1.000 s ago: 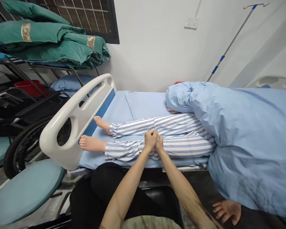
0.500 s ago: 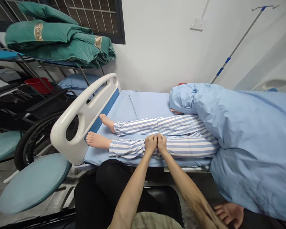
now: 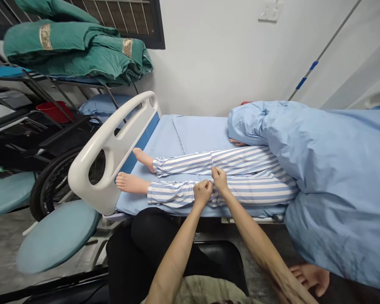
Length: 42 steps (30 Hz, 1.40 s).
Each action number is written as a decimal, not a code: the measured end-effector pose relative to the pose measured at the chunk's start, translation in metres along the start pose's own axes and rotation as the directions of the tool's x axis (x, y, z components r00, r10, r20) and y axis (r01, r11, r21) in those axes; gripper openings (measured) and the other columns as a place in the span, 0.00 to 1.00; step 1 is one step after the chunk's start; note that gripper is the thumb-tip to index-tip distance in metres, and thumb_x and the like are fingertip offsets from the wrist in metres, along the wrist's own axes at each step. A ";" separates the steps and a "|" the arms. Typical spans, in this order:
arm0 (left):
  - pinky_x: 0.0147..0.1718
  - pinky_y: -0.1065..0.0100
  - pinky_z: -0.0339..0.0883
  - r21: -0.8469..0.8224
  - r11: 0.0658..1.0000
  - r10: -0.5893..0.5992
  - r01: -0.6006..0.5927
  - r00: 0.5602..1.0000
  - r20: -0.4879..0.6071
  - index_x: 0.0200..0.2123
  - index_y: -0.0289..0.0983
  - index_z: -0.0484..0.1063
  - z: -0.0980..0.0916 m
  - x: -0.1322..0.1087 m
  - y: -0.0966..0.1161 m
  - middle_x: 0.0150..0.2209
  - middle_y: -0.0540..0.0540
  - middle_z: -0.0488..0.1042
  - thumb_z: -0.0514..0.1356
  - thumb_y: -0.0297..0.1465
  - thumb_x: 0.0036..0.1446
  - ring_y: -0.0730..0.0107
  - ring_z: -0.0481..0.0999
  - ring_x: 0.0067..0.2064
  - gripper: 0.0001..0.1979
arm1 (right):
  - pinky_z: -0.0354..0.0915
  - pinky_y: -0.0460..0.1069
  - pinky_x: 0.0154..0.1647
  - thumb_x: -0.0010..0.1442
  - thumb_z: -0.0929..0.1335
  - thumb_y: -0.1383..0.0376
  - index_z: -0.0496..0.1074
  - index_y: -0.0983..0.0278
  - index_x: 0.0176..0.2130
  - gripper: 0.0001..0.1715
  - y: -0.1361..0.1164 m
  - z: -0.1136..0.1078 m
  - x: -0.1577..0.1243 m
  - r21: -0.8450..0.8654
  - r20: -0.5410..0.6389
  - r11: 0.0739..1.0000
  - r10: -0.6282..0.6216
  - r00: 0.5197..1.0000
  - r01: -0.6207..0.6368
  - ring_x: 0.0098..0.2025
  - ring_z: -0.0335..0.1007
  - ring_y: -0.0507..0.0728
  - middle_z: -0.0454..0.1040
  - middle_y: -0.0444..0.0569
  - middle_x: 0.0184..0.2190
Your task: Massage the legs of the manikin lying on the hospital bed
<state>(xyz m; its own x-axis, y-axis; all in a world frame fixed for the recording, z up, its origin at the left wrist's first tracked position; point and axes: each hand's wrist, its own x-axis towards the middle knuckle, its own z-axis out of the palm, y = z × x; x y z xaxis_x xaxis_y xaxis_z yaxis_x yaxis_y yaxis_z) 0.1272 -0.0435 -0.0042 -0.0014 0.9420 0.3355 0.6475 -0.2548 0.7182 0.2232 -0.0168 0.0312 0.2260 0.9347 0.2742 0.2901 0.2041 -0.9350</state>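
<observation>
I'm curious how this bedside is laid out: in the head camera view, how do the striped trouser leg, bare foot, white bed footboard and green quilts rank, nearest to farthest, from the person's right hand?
1. Striped trouser leg: directly under the right hand, touching it.
2. Bare foot: left along the bed, past the cuff.
3. White bed footboard: just beyond the foot.
4. Green quilts: farthest, upper left.

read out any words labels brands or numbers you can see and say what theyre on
No text is readable: the gold embroidered patch on the folded green quilt is too small to tell pattern from lettering, and the white wall socket plate shows no legible marks.
</observation>
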 end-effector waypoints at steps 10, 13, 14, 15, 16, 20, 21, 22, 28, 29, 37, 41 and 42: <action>0.27 0.69 0.47 -0.064 0.998 -0.005 0.010 0.997 0.077 0.16 0.37 0.48 -0.009 -0.023 -0.001 0.16 0.52 0.57 0.48 0.32 0.55 0.77 0.54 0.22 0.18 | 0.43 0.47 0.25 0.57 0.61 0.54 0.51 0.63 0.16 0.26 0.031 0.016 -0.006 -0.146 0.089 0.989 0.018 0.996 -0.004 0.21 0.46 0.48 0.49 0.39 0.14; 0.27 0.69 0.48 -0.114 0.991 -0.053 0.066 0.992 0.114 0.15 0.37 0.49 -0.013 -0.022 0.003 0.16 0.52 0.56 0.49 0.33 0.54 0.77 0.54 0.22 0.18 | 0.42 0.47 0.24 0.57 0.61 0.53 0.51 0.63 0.16 0.26 0.028 0.015 -0.006 -0.120 0.074 0.993 0.025 0.997 -0.016 0.20 0.45 0.48 0.49 0.39 0.14; 0.26 0.70 0.48 -0.141 0.986 -0.072 0.090 0.989 0.129 0.15 0.37 0.49 -0.015 -0.020 0.004 0.16 0.53 0.55 0.49 0.33 0.54 0.77 0.53 0.22 0.18 | 0.42 0.47 0.24 0.57 0.61 0.53 0.50 0.63 0.16 0.26 0.027 0.014 -0.006 -0.112 0.074 0.994 0.025 0.997 -0.017 0.20 0.45 0.48 0.49 0.39 0.14; 0.26 0.70 0.48 -0.174 0.978 -0.092 0.116 0.986 0.142 0.15 0.37 0.49 -0.017 -0.016 0.006 0.16 0.53 0.54 0.50 0.33 0.53 0.77 0.53 0.22 0.17 | 0.42 0.47 0.24 0.56 0.61 0.53 0.50 0.63 0.16 0.26 0.027 0.014 -0.007 -0.106 0.077 0.994 0.024 0.997 -0.015 0.20 0.45 0.48 0.49 0.39 0.14; 0.26 0.70 0.48 -0.211 0.967 -0.110 0.140 0.983 0.147 0.15 0.37 0.48 -0.021 -0.012 0.008 0.15 0.53 0.52 0.50 0.33 0.53 0.77 0.53 0.22 0.17 | 0.42 0.47 0.24 0.56 0.61 0.53 0.51 0.63 0.16 0.26 0.026 0.014 -0.007 -0.104 0.081 0.994 0.022 0.996 -0.013 0.20 0.45 0.48 0.49 0.39 0.14; 0.25 0.72 0.50 -0.372 0.913 -0.149 0.169 0.985 0.082 0.15 0.37 0.49 -0.035 0.020 0.017 0.16 0.54 0.50 0.51 0.35 0.52 0.78 0.52 0.22 0.18 | 0.43 0.46 0.25 0.58 0.60 0.54 0.51 0.63 0.16 0.25 0.025 0.014 -0.008 -0.122 0.107 0.992 0.012 0.994 0.001 0.21 0.46 0.48 0.51 0.40 0.14; 0.25 0.72 0.51 -0.396 0.903 -0.154 0.166 0.986 0.064 0.15 0.37 0.50 -0.037 0.029 0.018 0.16 0.54 0.51 0.51 0.36 0.52 0.78 0.53 0.22 0.18 | 0.43 0.46 0.25 0.58 0.60 0.55 0.52 0.63 0.16 0.25 0.026 0.014 -0.007 -0.128 0.111 0.992 0.011 0.994 0.004 0.21 0.47 0.48 0.51 0.40 0.14; 0.25 0.72 0.51 -0.407 0.898 -0.158 0.168 0.986 0.057 0.15 0.37 0.51 -0.038 0.038 0.017 0.16 0.54 0.52 0.51 0.37 0.53 0.78 0.54 0.22 0.19 | 0.44 0.46 0.25 0.58 0.60 0.55 0.52 0.63 0.16 0.25 0.026 0.014 -0.007 -0.133 0.115 0.991 0.010 0.993 0.005 0.21 0.47 0.48 0.51 0.40 0.14; 0.25 0.70 0.48 -0.108 0.976 -0.170 0.192 0.968 0.184 0.16 0.37 0.55 -0.022 0.049 -0.006 0.17 0.52 0.58 0.52 0.33 0.52 0.76 0.56 0.23 0.15 | 0.45 0.46 0.25 0.58 0.60 0.54 0.52 0.63 0.17 0.25 0.026 0.013 -0.006 -0.159 0.105 0.987 0.021 0.994 -0.004 0.21 0.47 0.48 0.52 0.40 0.15; 0.26 0.70 0.47 -0.049 0.982 -0.170 0.182 0.966 0.197 0.16 0.37 0.55 -0.019 0.047 -0.009 0.17 0.52 0.59 0.52 0.33 0.52 0.75 0.56 0.23 0.15 | 0.45 0.46 0.25 0.58 0.60 0.54 0.52 0.63 0.17 0.25 0.026 0.013 -0.007 -0.157 0.105 0.988 0.021 0.994 -0.005 0.21 0.47 0.48 0.52 0.40 0.15; 0.27 0.70 0.47 -0.080 0.984 -0.152 0.161 0.983 0.105 0.16 0.37 0.52 -0.022 0.026 -0.012 0.16 0.54 0.56 0.52 0.33 0.50 0.76 0.55 0.22 0.14 | 0.44 0.46 0.26 0.58 0.61 0.55 0.51 0.63 0.17 0.25 0.024 0.014 -0.008 -0.149 0.100 0.989 0.027 0.995 -0.012 0.21 0.46 0.48 0.50 0.39 0.15; 0.27 0.70 0.47 -0.054 0.991 -0.126 0.126 0.992 0.005 0.16 0.37 0.49 -0.021 0.008 -0.013 0.15 0.53 0.54 0.51 0.32 0.50 0.76 0.53 0.22 0.15 | 0.45 0.46 0.25 0.58 0.60 0.54 0.50 0.63 0.17 0.25 0.012 0.018 -0.005 -0.092 0.067 0.996 0.026 0.997 -0.020 0.21 0.45 0.47 0.48 0.39 0.15; 0.27 0.69 0.47 -0.042 0.992 -0.115 0.115 0.993 -0.007 0.16 0.37 0.48 -0.021 0.005 -0.014 0.15 0.53 0.54 0.51 0.31 0.50 0.76 0.53 0.21 0.15 | 0.45 0.46 0.25 0.58 0.60 0.54 0.50 0.63 0.17 0.25 0.008 0.020 -0.004 -0.077 0.063 0.997 0.021 0.998 -0.016 0.21 0.45 0.47 0.48 0.39 0.15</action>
<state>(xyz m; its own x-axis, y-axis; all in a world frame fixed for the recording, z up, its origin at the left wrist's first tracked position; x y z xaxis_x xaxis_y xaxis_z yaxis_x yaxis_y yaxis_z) 0.1026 -0.0401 0.0002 -0.0815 0.9636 0.2546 0.6106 -0.1537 0.7769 0.2064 -0.0131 0.0182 0.1728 0.9554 0.2396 0.3571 0.1659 -0.9192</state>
